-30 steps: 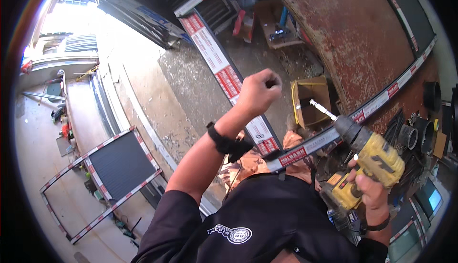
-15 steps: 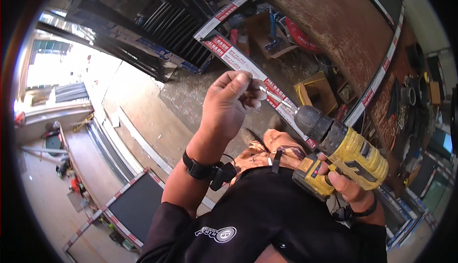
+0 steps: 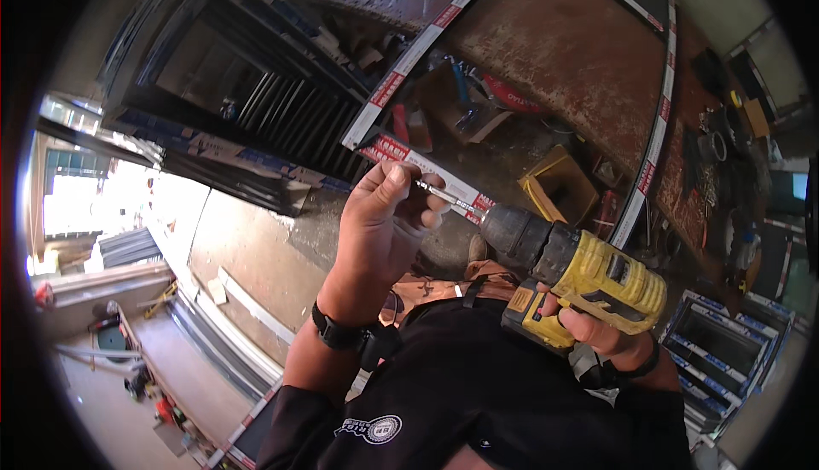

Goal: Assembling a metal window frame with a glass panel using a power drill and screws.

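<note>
My right hand (image 3: 601,333) is wrapped round the handle of a yellow and black cordless drill (image 3: 607,275), above its battery. A long silver driver bit (image 3: 456,200) sticks out of the black chuck and points up to the left. At the bit's tip my left hand (image 3: 375,210) is closed, thumb and forefinger pinched together, the other fingers curled beside the shaft. Whatever is between those fingertips is too small to make out. Beyond both hands lies a large frame (image 3: 442,16) with red and white protective tape.
Within the frame's outline show a brown worn board (image 3: 563,31) and an open cardboard box (image 3: 559,184). Dark slatted frames (image 3: 290,120) stand at the far left. More taped frames (image 3: 725,346) lean at the right. Long pale profiles (image 3: 223,333) lie at the lower left.
Both hands and the drill have shifted left in the picture. My left fingertips are now close to the bit's tip, with more of the shaft showing. The view has turned somewhat.
</note>
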